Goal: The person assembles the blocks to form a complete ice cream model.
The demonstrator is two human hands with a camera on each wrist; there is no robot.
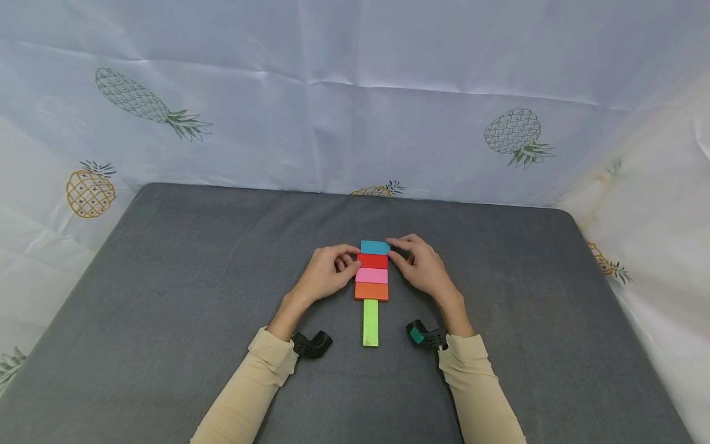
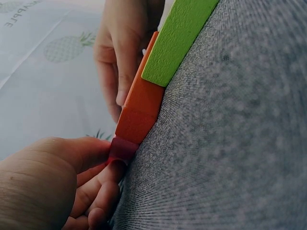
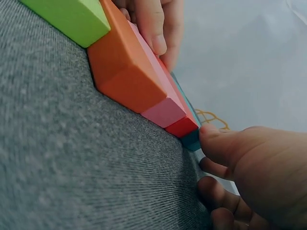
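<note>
A row of flat coloured blocks lies on the grey table, long sides together: blue block (image 1: 375,247) farthest, then red block (image 1: 372,261), pink block (image 1: 371,275) and orange block (image 1: 371,291). A green block (image 1: 370,323) extends from the orange one toward the person, set lengthwise. My left hand (image 1: 330,269) has its thumb and forefinger bent around the red block's left end, the forefinger close to the blue one. At the opposite side, my right hand (image 1: 423,266) pinches the blue block's right end. In the right wrist view, its thumb (image 3: 218,141) meets that end.
Black wrist devices (image 1: 312,344) sit below both cuffs, close over the table (image 1: 194,308). A white cloth (image 1: 421,142) printed with pineapples hangs behind the far table edge and down both sides. Grey cloth surrounds the blocks.
</note>
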